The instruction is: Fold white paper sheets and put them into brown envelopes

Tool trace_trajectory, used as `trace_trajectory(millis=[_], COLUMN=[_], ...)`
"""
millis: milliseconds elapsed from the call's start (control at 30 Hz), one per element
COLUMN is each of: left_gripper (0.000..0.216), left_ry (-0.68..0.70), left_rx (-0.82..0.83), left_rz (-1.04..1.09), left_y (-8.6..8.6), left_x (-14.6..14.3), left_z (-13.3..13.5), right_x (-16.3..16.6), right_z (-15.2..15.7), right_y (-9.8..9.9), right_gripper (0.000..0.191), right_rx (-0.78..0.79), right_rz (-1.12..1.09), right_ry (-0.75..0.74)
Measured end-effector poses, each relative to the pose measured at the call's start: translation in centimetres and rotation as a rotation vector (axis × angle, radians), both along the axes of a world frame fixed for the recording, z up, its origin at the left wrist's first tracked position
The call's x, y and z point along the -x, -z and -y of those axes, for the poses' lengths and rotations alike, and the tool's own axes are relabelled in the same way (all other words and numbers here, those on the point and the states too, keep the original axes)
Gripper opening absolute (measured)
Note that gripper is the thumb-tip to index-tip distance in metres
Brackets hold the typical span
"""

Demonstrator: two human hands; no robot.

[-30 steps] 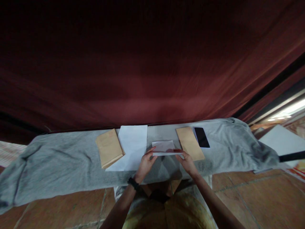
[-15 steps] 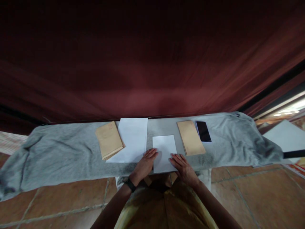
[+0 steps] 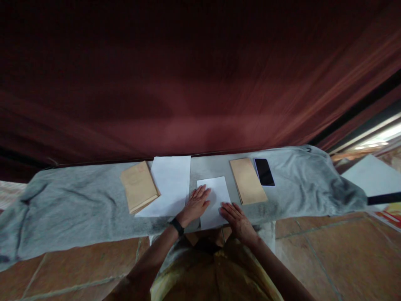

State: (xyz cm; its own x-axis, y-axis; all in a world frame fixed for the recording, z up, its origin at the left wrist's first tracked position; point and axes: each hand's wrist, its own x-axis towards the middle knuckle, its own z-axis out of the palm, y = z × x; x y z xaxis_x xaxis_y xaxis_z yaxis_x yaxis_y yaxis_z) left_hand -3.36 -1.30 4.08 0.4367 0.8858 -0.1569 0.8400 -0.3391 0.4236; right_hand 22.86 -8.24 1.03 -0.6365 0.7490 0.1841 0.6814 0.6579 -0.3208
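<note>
A small white folded sheet (image 3: 216, 192) lies flat on the grey cloth (image 3: 78, 209) in front of me. My left hand (image 3: 196, 203) rests flat on its left side, fingers stretched out. My right hand (image 3: 236, 217) lies flat on its lower right corner, fingers spread. Neither hand holds anything. A black band (image 3: 177, 226) is on my left wrist.
Left of the sheet lie a larger white paper (image 3: 169, 186) and a stack of brown envelopes (image 3: 138, 186). To the right lie another brown envelope stack (image 3: 247, 180) and a black phone (image 3: 264, 172). A dark red curtain (image 3: 200, 83) hangs behind. Tiled floor (image 3: 338, 255) lies below.
A second ago both hands held the sheet's folded edge up. It now lies flat, and my left hand has slid further up onto it.
</note>
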Motion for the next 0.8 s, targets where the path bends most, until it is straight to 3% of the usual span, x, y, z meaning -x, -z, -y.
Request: trace_trajectory(millis=[233, 433, 600, 800], left_gripper=[0.048, 0.051, 0.051, 0.028], left_ry=[-0.065, -0.034, -0.171, -0.187], left_rx=[-0.191, -0.200, -0.184, -0.153], left_rz=[-0.024, 0.017, -0.016, -0.046], left_y=[1.8, 1.3, 0.3, -0.7], left_x=[-2.3, -4.1, -4.8, -4.2], left_z=[-2.3, -2.9, -5.0, -8.0], right_x=[1.8, 0.4, 0.2, 0.4], right_z=[-2.1, -1.4, -0.8, -1.0], right_y=[-0.3, -0.3, 0.2, 0.0], right_gripper=[0.068, 0.060, 0.064, 0.063], right_rx=[-0.003, -0.004, -0.025, -0.043], right_rz=[-0.069, -0.047, -0.019, -0.023], right_ry=[0.075, 0.003, 0.000, 0.001])
